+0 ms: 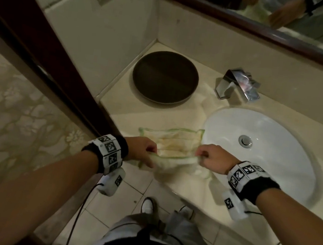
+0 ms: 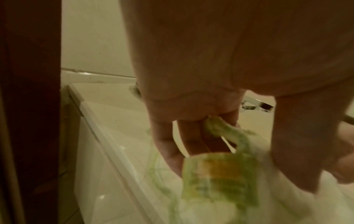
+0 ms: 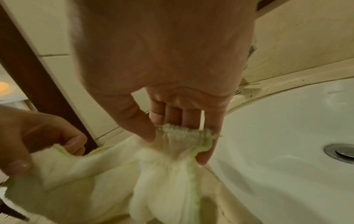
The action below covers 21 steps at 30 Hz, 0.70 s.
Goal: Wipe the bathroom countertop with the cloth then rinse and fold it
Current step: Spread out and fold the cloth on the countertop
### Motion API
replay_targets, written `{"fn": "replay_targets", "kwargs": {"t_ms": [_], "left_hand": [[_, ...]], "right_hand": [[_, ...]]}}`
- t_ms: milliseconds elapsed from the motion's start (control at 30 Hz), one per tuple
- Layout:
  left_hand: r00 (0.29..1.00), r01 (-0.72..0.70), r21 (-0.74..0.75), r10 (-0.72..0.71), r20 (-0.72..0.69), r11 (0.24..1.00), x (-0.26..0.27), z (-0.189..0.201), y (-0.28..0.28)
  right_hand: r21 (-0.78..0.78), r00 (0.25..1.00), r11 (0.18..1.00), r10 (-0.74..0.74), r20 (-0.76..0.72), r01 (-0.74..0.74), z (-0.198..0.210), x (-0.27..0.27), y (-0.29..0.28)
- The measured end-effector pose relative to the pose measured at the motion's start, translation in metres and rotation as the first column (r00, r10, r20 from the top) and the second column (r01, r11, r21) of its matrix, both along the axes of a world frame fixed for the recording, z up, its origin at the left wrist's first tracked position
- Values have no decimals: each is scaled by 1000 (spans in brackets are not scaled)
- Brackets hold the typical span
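Observation:
A pale cloth (image 1: 176, 145) with a green hem lies on the beige countertop (image 1: 117, 108), just left of the white sink (image 1: 284, 179). Its near edge is lifted off the counter. My left hand (image 1: 144, 151) pinches the cloth's near left corner; in the left wrist view the green hem (image 2: 218, 128) runs between my curled fingers (image 2: 193, 141). My right hand (image 1: 211, 156) pinches the near right corner, and in the right wrist view the thumb and fingers (image 3: 208, 145) bunch the cloth (image 3: 172, 171) there. The far half of the cloth stays flat on the counter.
A dark round tray (image 1: 165, 77) sits at the back left of the counter. A chrome faucet (image 1: 237, 86) stands behind the sink, whose drain (image 1: 245, 141) is shut. A mirror (image 1: 293, 20) hangs above, a dark wooden door frame (image 1: 43, 45) borders the left.

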<state>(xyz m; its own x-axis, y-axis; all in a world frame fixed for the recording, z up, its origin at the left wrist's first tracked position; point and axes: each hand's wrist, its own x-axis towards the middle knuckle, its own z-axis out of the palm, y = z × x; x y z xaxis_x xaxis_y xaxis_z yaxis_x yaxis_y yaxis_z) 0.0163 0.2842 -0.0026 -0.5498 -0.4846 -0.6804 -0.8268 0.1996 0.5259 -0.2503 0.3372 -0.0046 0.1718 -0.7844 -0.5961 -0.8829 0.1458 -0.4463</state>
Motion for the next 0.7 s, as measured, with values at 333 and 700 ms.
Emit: {"fn": "replay_targets", "kwargs": {"t_ms": [333,700], "left_hand": [[920,-385,-220,393,-10,896,20,-25,-32],[757,-650,-180,649,-72,738,8,-30,-47]], "right_hand": [[-26,872,888,-444,205,458,-28,-6,-47],[-179,845,833,-482,229,524,-35,-6,-80]]}}
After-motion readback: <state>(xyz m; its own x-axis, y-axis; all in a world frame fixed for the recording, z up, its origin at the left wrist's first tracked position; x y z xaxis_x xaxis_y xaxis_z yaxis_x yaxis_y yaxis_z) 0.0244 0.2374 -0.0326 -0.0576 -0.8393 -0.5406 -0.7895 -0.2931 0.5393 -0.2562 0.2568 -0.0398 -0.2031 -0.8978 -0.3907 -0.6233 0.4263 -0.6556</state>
